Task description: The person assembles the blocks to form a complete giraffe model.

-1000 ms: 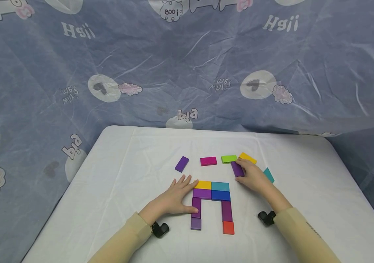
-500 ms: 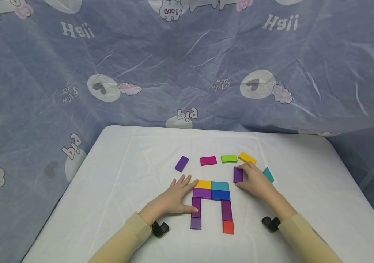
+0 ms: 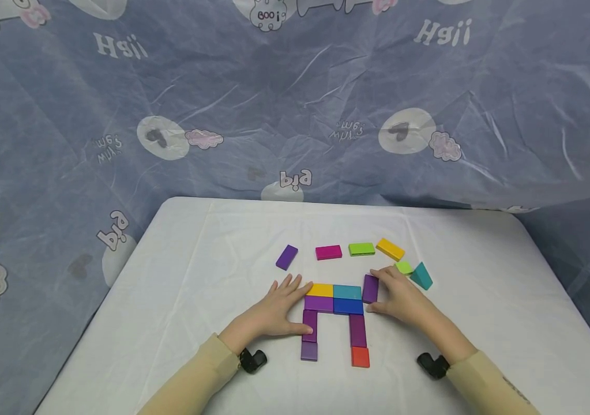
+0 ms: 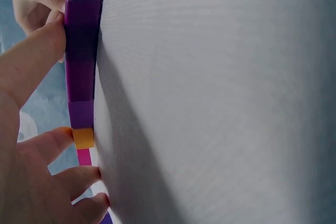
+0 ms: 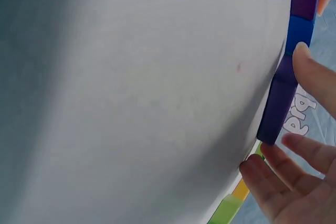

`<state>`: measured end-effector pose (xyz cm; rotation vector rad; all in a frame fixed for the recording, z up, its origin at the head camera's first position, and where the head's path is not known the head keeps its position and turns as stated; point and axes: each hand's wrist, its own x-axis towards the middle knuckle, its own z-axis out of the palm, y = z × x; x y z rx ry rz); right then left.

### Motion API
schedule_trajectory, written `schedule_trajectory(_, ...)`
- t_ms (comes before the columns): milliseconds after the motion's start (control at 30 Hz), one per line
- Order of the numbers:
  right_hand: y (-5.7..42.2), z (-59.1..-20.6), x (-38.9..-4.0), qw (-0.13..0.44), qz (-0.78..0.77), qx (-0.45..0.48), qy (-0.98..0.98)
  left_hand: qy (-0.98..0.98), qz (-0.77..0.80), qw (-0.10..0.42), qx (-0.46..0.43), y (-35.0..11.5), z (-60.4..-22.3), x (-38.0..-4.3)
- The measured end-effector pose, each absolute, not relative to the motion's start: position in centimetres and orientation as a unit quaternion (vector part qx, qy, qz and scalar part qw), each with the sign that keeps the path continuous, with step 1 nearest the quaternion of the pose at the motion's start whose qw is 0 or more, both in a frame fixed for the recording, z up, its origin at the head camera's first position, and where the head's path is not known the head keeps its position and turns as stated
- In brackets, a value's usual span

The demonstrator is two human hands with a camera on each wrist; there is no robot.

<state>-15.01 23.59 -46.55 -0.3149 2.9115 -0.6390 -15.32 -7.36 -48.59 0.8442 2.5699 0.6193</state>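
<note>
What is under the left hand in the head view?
The left hand has its thumb tip over the left plum block and a fingertip at the near yellow block. Anything beneath its palm is covered.

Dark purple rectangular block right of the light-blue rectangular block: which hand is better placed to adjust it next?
Probably the right hand, which grips this dark purple block by its ends. The left hand touches coloured rectangular blocks farther left.

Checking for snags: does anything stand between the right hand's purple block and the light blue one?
Nothing visible does: the right hand pinches the purple block by its ends, directly beside the light blue block.
</note>
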Motion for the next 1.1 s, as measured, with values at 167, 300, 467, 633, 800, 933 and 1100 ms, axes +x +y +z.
schedule_trajectory(167,23.85,-46.46,-14.82,0.074,-0.217,-0.114,0.967,0.91,0.22,0.183,0.299,-7.37,-48.5,-15.29)
schedule_trajectory(300,23.95,-46.4,-14.81,0.075,-0.222,-0.12,0.965,0.91,0.221,0.183,0.298,-7.4,-48.47,-15.26)
schedule_trajectory(467,23.93,-46.41,-14.75,0.074,-0.221,-0.121,0.965,0.909,0.225,0.183,0.3,-7.41,-48.35,-15.22)
schedule_trajectory(633,23.99,-46.42,-14.7,0.076,-0.219,-0.12,0.965,0.908,0.227,0.184,0.301,-7.4,-48.31,-15.23)
schedule_trajectory(800,24.04,-46.46,-14.78,0.076,-0.217,-0.122,0.966,0.909,0.225,0.183,0.301,-7.38,-48.33,-15.27)
schedule_trajectory(933,24.07,-46.5,-14.82,0.079,-0.217,-0.122,0.965,0.909,0.224,0.184,0.299,-7.37,-48.36,-15.26)
schedule_trajectory(1100,24.11,-46.46,-14.82,0.079,-0.219,-0.125,0.965,0.909,0.226,0.183,0.3,-7.42,-48.39,-15.22)
